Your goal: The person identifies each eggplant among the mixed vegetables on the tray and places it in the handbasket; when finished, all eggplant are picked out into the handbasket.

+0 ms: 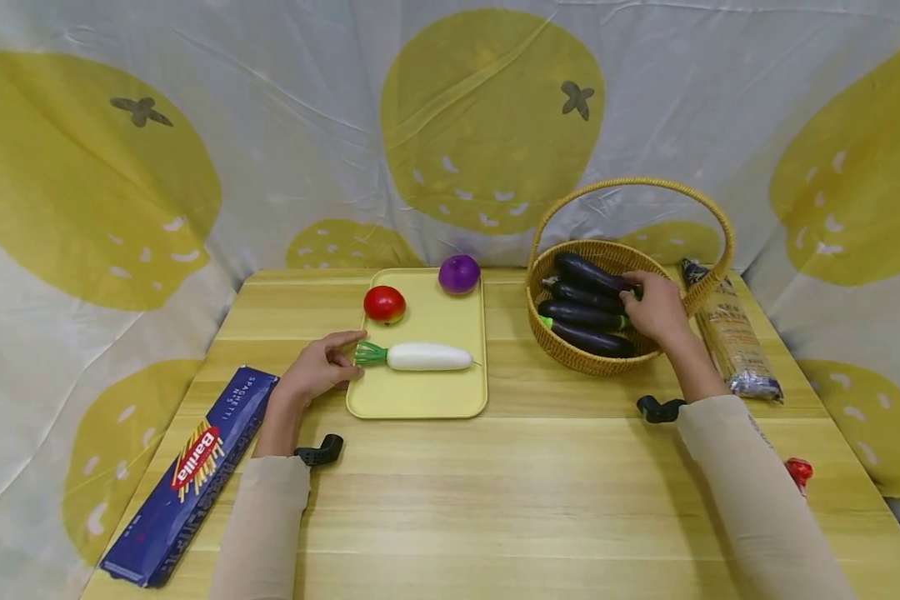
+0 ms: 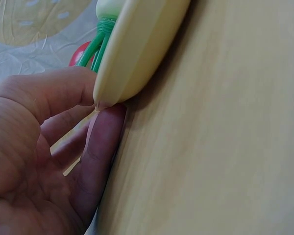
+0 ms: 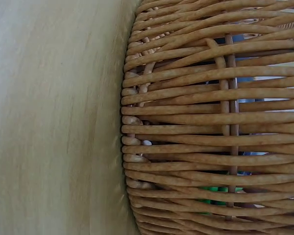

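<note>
My left hand (image 1: 321, 365) pinches the left rim of the pale yellow tray (image 1: 420, 402); the left wrist view shows thumb and fingers at the tray's edge (image 2: 132, 58). On the tray lies a white radish (image 1: 429, 357), its green tops towards that hand, with a red tomato-like piece (image 1: 385, 305) and a purple round vegetable (image 1: 459, 275) farther back. My right hand (image 1: 656, 307) reaches into the wicker basket (image 1: 570, 354) and grips the stem end of the rearmost eggplant (image 1: 587, 271) among several. The right wrist view shows the basket's woven side (image 3: 186, 122); the hand is hidden there.
A blue spaghetti box (image 1: 195, 475) lies slanted at the table's left side. Right of the basket lies a clear bag of dry food (image 1: 738, 342). A small red item (image 1: 798, 472) is partly behind the right sleeve. The basket's tall handle (image 1: 633, 181) arches overhead.
</note>
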A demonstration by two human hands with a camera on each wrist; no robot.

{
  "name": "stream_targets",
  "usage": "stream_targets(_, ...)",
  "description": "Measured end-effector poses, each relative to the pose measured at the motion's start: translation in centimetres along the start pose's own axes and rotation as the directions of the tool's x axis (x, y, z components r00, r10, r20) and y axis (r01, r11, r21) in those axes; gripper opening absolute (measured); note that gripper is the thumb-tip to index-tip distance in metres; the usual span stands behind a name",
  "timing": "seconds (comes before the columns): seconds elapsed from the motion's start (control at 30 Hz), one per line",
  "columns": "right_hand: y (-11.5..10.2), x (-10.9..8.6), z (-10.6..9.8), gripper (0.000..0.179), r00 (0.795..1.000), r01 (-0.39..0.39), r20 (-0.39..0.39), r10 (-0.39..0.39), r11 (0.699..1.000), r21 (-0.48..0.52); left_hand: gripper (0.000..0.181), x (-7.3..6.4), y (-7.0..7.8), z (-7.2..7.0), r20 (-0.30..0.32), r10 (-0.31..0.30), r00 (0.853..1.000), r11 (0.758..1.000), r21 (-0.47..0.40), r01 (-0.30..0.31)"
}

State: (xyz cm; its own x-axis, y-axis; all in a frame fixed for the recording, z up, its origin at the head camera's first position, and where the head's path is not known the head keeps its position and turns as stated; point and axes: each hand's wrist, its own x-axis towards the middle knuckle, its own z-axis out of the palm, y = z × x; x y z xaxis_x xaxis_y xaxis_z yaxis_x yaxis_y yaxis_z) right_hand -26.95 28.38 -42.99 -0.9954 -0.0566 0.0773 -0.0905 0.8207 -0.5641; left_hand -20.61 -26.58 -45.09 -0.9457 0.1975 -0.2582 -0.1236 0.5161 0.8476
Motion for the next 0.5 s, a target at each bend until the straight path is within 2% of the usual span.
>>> stream_targets(0.17, -0.1, -0.3, -0.1, 0.046, 1.0, 0.017, -0.006, -0.017, 0.999, 0.032, 0.072, 1.2, -2.0, 0.0, -0.022, 0.004, 1.0, 1.0, -0.009, -0.004)
stream_targets(0.27, -0.4, -0.7, -0.2, 0.046, 0.999, 0.044, -0.025, -0.043, 0.998, 0.038, 0.07, 1.2, -2.6, -0.2, -0.03, 0.008, 1.0, 1.0, -0.004, -0.008)
stream_targets(0.43, -1.1, -1.7, -0.6, 0.049, 0.996, 0.09, -0.03, -0.089, 0.995, 0.037, 0.069, 0.4, -2.3, -1.2, -0.038, 0.03, 0.999, 1.0, 0.011, -0.03)
stream_targets(0.5, -1.3, -2.0, -1.0, 0.051, 0.995, 0.102, -0.025, -0.102, 0.994, 0.025, 0.07, 0.1, -1.7, -1.8, -0.064, 0.062, 0.996, 0.996, 0.07, -0.057)
